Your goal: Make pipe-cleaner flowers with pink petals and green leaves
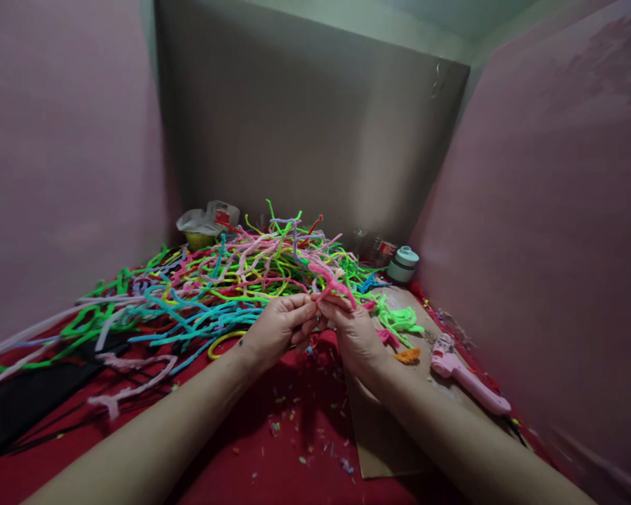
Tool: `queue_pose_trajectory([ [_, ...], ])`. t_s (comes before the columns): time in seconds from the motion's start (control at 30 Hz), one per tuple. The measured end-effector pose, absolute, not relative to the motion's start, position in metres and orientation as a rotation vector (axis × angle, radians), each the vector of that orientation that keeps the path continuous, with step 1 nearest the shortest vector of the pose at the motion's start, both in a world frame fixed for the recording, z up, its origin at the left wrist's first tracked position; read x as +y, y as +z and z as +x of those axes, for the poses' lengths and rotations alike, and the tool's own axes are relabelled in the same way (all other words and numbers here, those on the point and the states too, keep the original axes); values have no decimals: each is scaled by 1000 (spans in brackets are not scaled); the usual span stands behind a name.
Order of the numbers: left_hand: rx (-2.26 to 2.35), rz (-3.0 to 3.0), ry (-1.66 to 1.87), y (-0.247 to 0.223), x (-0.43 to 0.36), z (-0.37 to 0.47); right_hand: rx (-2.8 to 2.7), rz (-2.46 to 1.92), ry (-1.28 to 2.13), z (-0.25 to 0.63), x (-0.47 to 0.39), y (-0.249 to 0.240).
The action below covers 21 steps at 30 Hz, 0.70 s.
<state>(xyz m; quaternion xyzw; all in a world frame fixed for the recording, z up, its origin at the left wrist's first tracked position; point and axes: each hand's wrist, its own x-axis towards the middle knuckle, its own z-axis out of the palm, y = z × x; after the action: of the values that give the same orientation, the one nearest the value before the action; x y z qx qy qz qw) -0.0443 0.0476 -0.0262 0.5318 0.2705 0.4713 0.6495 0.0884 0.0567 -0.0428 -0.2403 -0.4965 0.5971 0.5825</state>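
Both hands meet in the middle of the view, above the red cloth. My left hand (284, 322) is closed, its thumb and fingers pinching the end of a pink pipe cleaner (332, 282). Pressed close beside it, my right hand (353, 330) is closed on the same bent pink piece, which sticks up above the fingertips. Fingers cover part of it, so its full shape is hidden. Just behind the hands spreads a large heap of fuzzy pipe cleaners (252, 263) in green, pink, blue, yellow and red.
A pink glue gun (467, 379) lies on a cardboard sheet (381, 442) at the right, near an orange piece (407, 355) and green pieces (399, 317). A pale green lidded jar (402, 265) stands behind. Scraps dot the red cloth (263, 449). Walls (547, 224) rise close around.
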Motion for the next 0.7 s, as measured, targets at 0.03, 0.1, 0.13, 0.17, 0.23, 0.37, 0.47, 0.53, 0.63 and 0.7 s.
queue_pose_trajectory([
  [0.03,631,1238,1084,-26,48,-45,-1177,-564,1374,89,56,-42],
  [0.1,667,1309,1077,-25,48,-46,-1228,-567,1359,91,54,-40],
  [0.13,686,1351,1065,-25,47,-46,-1251,-565,1360,92,52,-39],
  [0.17,705,1394,1055,-24,46,-46,-1272,-562,1361,94,51,-39],
  [0.23,750,1474,1063,-23,43,-45,-1293,-562,1351,97,49,-40],
  [0.37,892,1558,1135,-27,39,-40,-1258,-625,1227,102,50,-47],
  [0.47,1013,1571,1206,-33,38,-38,-1280,-694,1084,104,50,-49],
  [0.53,1052,1583,1270,-35,37,-37,-1318,-721,1004,105,49,-47],
  [0.63,1057,1627,1293,-36,36,-37,-1384,-751,932,106,45,-42],
  [0.7,1062,1666,1260,-35,35,-37,-1417,-769,921,107,43,-39],
])
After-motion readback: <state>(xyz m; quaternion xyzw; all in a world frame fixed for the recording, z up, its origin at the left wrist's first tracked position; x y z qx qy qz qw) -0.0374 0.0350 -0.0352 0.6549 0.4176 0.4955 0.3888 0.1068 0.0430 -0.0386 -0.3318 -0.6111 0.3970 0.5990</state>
